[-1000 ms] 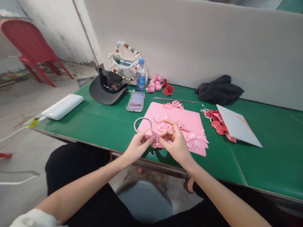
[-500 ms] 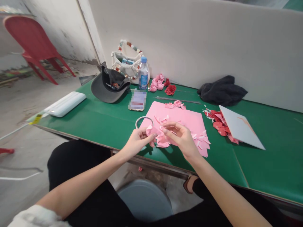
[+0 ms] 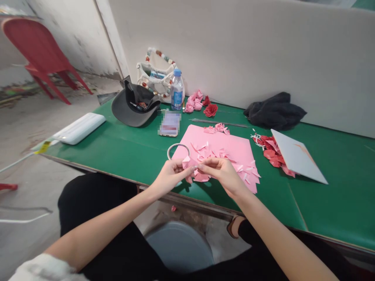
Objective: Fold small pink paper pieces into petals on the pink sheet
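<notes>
My left hand [image 3: 171,173] is closed around a small folded piece of pink paper [image 3: 186,161], thumb on the near side. My right hand [image 3: 222,171] pinches at the right edge of that piece, its fingertips meeting those of the left; a tiny whitish bit shows there. Both hands are just above the front of the table. Beneath and behind them lies a stack of pink paper sheets [image 3: 234,146], strewn with cut pink paper pieces [image 3: 213,152]. A pale ring [image 3: 168,152] rests at the stack's left edge, close to the left hand.
On the green table [image 3: 131,150] stand a water bottle [image 3: 177,93], a cap [image 3: 129,111], a phone [image 3: 169,124] and a beaded bag [image 3: 161,84]. Paper flowers [image 3: 210,110] lie behind. Rightward are red petals [image 3: 272,158], a white card [image 3: 299,156] and dark cloth [image 3: 275,111].
My right hand has moved left and slightly down; its thumb and fingers now meet at the edge of the pink piece. The left hand stays nearly in place.
</notes>
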Demonstrator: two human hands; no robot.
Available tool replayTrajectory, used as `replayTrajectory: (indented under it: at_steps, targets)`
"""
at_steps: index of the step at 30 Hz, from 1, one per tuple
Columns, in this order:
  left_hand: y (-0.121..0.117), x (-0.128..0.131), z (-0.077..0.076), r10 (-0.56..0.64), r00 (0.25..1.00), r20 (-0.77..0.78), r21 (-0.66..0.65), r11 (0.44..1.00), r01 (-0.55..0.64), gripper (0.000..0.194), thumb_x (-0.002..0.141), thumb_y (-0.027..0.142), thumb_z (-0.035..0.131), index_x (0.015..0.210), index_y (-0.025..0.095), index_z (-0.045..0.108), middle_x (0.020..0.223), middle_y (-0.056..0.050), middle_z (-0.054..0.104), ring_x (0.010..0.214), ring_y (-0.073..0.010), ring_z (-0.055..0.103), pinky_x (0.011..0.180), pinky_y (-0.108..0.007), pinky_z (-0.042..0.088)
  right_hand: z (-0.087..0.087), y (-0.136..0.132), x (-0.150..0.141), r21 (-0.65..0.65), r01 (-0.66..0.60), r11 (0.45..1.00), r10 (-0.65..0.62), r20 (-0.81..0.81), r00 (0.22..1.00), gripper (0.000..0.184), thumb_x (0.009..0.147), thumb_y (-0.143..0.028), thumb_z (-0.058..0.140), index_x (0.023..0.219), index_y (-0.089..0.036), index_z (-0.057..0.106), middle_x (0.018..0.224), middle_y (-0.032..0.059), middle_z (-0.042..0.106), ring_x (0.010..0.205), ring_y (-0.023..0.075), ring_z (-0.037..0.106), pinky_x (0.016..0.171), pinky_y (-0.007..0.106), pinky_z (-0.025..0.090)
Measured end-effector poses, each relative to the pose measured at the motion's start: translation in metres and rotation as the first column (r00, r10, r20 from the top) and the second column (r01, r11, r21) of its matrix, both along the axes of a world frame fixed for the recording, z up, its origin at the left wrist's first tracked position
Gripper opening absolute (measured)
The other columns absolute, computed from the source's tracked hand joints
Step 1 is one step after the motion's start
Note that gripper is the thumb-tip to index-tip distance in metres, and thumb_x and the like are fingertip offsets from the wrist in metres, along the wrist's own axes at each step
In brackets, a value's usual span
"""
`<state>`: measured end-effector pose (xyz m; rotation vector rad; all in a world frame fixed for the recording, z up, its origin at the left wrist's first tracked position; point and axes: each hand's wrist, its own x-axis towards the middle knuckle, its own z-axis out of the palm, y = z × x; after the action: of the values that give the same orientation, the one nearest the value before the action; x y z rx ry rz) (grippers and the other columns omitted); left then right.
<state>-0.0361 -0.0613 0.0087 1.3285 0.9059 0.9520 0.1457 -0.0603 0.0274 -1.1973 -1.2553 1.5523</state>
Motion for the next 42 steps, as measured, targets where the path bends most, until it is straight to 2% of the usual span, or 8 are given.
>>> replayTrajectory:
  at_steps: [12,20,27,29,32,34,38,42]
  targets:
    - [0.001,0.001,-0.005,-0.024,1.0,0.005,-0.013,1.0,0.024,0.027,0.079,0.038,0.065,0.075,0.011,0.065,0.065,-0.003,0.066,0.057,-0.0123,0.063,0.061,-0.024,0.051,-0.003,0.002,0.001,0.039,0.016,0.999,-0.019,0.08,0.997,0.024,0.065,-0.035,0.077,0.075,-0.015,0.071,0.074,0.0036,0.07,0.07,0.0148,0.065,0.068,0.027,0.051]
    - [0.001,0.002,-0.008,-0.028,0.999,-0.015,0.007,1.0,0.028,0.028,0.079,0.04,0.065,0.077,0.012,0.063,0.06,-0.001,0.064,0.056,-0.012,0.061,0.06,-0.024,0.051,-0.013,0.0,-0.003,0.135,0.073,0.988,-0.088,0.112,0.99,0.022,0.064,-0.033,0.077,0.073,-0.015,0.067,0.073,0.0047,0.07,0.069,0.0169,0.066,0.067,0.029,0.053]
    - [0.002,0.003,-0.008,-0.001,0.999,-0.034,0.023,1.0,0.002,0.026,0.079,0.038,0.064,0.074,0.013,0.061,0.06,-0.001,0.064,0.055,-0.0119,0.061,0.058,-0.023,0.049,-0.01,-0.005,-0.007,0.216,0.09,0.972,-0.122,0.139,0.983,0.02,0.067,-0.032,0.074,0.071,-0.016,0.064,0.074,0.0042,0.068,0.07,0.0166,0.066,0.068,0.029,0.053]
    - [0.002,0.003,-0.01,0.017,0.999,-0.04,0.045,0.999,-0.016,0.027,0.078,0.038,0.065,0.071,0.013,0.059,0.059,-0.001,0.063,0.054,-0.0117,0.06,0.057,-0.023,0.048,-0.008,-0.006,-0.008,0.222,0.098,0.97,-0.127,0.119,0.985,0.023,0.067,-0.032,0.075,0.082,-0.018,0.063,0.073,0.0024,0.068,0.069,0.016,0.065,0.068,0.029,0.053]
    - [0.002,0.002,-0.013,0.021,0.998,-0.056,0.07,0.997,-0.017,0.026,0.079,0.038,0.065,0.071,0.014,0.057,0.06,0.0,0.062,0.054,-0.0114,0.059,0.057,-0.023,0.047,-0.007,-0.005,-0.007,0.188,0.095,0.977,-0.106,0.048,0.993,0.058,0.065,-0.028,0.077,0.117,-0.024,0.051,0.068,-0.0027,0.067,0.065,0.0153,0.066,0.067,0.029,0.053]
    - [0.001,0.001,-0.013,-0.002,0.995,-0.098,0.083,0.996,0.01,0.026,0.082,0.038,0.061,0.074,0.014,0.058,0.062,0.0,0.062,0.056,-0.0118,0.059,0.057,-0.023,0.047,-0.008,-0.002,-0.005,0.165,0.06,0.985,-0.067,0.041,0.997,0.064,0.066,-0.026,0.076,0.123,-0.025,0.046,0.067,-0.0037,0.067,0.066,0.0154,0.066,0.068,0.03,0.053]
    - [0.005,-0.006,-0.009,0.043,0.936,-0.349,0.273,0.96,0.058,0.026,0.086,0.039,0.054,0.087,0.014,0.062,0.065,0.0,0.06,0.058,-0.0119,0.056,0.056,-0.022,0.043,-0.01,0.006,0.003,0.283,0.035,0.958,-0.1,0.219,0.971,0.021,0.074,-0.028,0.067,0.092,-0.018,0.066,0.078,0.0033,0.069,0.074,0.0169,0.066,0.07,0.03,0.051]
    - [0.018,-0.02,-0.005,0.257,0.786,-0.562,0.549,0.827,0.122,0.026,0.089,0.031,0.05,0.109,0.017,0.059,0.092,-0.007,0.063,0.085,-0.0189,0.057,0.075,-0.03,0.046,-0.014,0.012,0.01,0.385,-0.042,0.922,-0.133,0.416,0.9,0.015,0.08,-0.022,0.056,0.086,-0.018,0.069,0.089,0.0057,0.071,0.08,0.0173,0.065,0.075,0.032,0.05]
